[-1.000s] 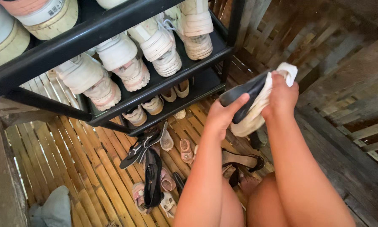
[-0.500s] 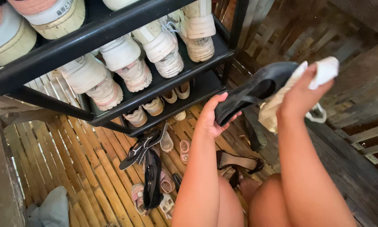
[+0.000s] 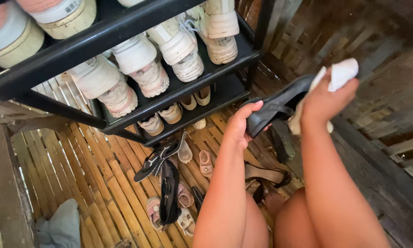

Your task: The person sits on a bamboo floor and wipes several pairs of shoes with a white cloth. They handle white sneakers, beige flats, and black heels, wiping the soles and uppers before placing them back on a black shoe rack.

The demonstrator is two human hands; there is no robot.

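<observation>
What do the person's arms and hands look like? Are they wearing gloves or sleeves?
No gloves and no sleeves: both forearms are bare right up to the picture's edge. The left hand and right hand show no rings, watch or bracelet that I can see.

A single head-worn camera looks steeply down over the person's bare arms and knees; it faces a black metal shoe rack [image 3: 124, 27] at upper left; the slatted bamboo floor [image 3: 101, 179] lies near below.
</observation>
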